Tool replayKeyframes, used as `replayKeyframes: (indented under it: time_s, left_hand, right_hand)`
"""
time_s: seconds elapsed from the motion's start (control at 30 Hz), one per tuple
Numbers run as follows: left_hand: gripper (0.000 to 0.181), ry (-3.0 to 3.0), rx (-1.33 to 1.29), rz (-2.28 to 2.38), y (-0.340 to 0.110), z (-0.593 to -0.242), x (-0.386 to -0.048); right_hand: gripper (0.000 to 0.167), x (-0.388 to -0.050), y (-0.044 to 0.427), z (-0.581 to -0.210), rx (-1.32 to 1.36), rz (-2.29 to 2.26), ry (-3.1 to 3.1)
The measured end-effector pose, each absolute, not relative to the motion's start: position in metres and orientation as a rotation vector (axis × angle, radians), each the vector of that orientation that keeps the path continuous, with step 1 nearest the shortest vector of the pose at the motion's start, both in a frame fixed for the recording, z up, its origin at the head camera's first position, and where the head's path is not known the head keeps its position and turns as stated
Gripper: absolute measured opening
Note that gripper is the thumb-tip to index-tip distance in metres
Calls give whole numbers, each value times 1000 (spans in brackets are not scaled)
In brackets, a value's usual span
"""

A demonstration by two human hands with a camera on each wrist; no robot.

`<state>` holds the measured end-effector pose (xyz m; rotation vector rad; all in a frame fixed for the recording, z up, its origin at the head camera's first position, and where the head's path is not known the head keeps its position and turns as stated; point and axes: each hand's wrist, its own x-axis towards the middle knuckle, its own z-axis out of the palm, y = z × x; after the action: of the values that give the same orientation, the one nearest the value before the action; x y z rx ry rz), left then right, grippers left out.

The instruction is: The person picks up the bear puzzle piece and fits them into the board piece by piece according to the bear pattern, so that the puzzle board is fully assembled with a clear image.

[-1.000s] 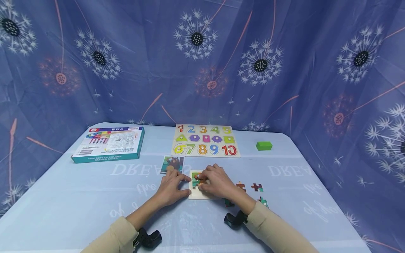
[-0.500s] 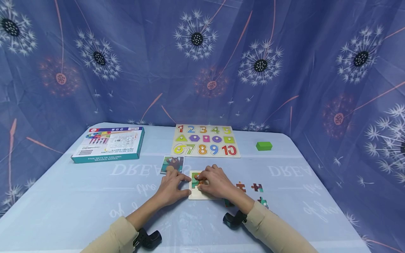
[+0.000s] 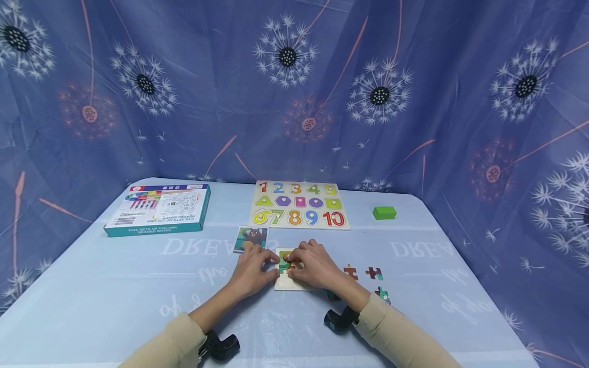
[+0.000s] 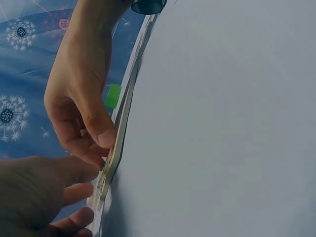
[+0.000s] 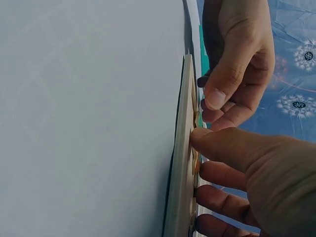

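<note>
A small wooden puzzle tray lies on the table with green and brown pieces in its upper left. My right hand is over the tray, thumb and fingertips touching the pieces; its palm hides much of the tray. In the right wrist view that hand has its fingers spread along the tray face. My left hand rests at the tray's left edge, thumb and index finger apart; the left wrist view shows its fingers loosely extended. Just beyond it lies a bear picture card.
Loose puzzle pieces lie right of the tray, one partly hidden by the right forearm. Behind stand a number and shape board and, at back left, a flat teal-edged box. A green block sits at back right.
My left hand has shifted slightly right against the tray's edge. The right hand's fingertips have moved only a little over the pieces.
</note>
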<state>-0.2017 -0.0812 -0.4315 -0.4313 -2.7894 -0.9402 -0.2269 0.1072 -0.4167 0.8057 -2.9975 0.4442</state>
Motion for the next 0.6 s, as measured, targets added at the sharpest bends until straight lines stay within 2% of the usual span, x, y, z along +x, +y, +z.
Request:
replayKeyframes:
  time_s: [0.6]
  left_hand:
    - [17, -2799, -437, -946, -74, -434, -205]
  right_hand:
    - [26, -226, 107, -416, 775, 475, -3005]
